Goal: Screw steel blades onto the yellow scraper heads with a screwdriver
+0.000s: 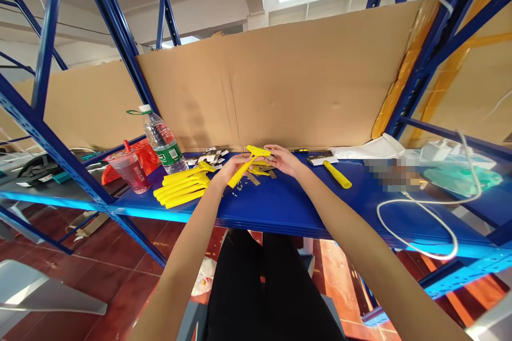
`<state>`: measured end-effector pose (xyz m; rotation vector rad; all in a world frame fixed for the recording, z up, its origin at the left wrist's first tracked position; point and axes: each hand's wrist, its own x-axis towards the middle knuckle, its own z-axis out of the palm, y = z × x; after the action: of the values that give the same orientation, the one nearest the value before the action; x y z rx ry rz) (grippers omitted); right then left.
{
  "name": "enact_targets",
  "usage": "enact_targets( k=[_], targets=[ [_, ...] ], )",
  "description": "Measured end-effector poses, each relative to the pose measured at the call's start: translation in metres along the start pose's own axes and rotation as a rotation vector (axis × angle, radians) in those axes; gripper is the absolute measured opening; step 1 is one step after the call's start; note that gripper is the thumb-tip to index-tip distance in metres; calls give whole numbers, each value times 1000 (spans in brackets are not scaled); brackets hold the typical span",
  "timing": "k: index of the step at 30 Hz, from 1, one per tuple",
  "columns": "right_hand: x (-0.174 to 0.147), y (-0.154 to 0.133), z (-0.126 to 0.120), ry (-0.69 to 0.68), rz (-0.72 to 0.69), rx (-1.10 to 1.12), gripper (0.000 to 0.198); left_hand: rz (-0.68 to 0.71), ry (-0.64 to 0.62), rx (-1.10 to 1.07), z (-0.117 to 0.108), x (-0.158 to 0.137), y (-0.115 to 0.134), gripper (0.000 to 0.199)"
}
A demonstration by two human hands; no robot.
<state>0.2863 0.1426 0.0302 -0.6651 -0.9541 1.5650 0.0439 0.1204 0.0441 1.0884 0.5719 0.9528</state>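
A yellow T-shaped scraper [241, 172] is held between my two hands above the blue shelf, its handle slanting down to the left. My left hand [234, 165] is closed around it near where handle and head meet. The fingers of my right hand [283, 159] pinch the right end of the head. Beneath my hands lie more yellow pieces [262, 170], a brown strip [253, 179] and small pale scraps [239, 187]. To the left is a stack of yellow scrapers [182, 189], and a single yellow handle [338, 174] rests to the right.
A water bottle [164, 141] and a red drink cup [130, 170] stand at the left. Cardboard [288, 79] walls the back. Small packets [214, 157] lie behind the stack. On the right are a white cable [424, 202] and a green plastic bag [460, 178].
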Motion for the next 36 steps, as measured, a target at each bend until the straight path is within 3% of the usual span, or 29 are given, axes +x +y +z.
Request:
enact_targets(
  k=[3,9,12,20,24,29,33,36],
  targets=[
    [0,-3,-3,12,1,-68,27,1,29,0,-1,1,-2,34],
    [1,-6,-14,-36,-30,-180,29,-9,-29,42,-3,1,-2,44],
    [2,-5,-20,-76,-49,-231,30,-8,18,99,-6,2,-3,48],
    [11,6,-31,8,-117,-375,45,83,128,517,-19,6,-8,65],
    [14,10,-34,11,-192,-460,41,187,204,719,-28,12,-13,64],
    [17,14,-32,52,-246,-516,28,392,210,943,-36,18,-16,56],
    [17,17,-24,81,-168,-495,17,602,231,1135,-36,21,-17,46],
    [12,15,-15,32,-73,-385,24,693,183,1241,-35,23,-20,42]
  ],
)
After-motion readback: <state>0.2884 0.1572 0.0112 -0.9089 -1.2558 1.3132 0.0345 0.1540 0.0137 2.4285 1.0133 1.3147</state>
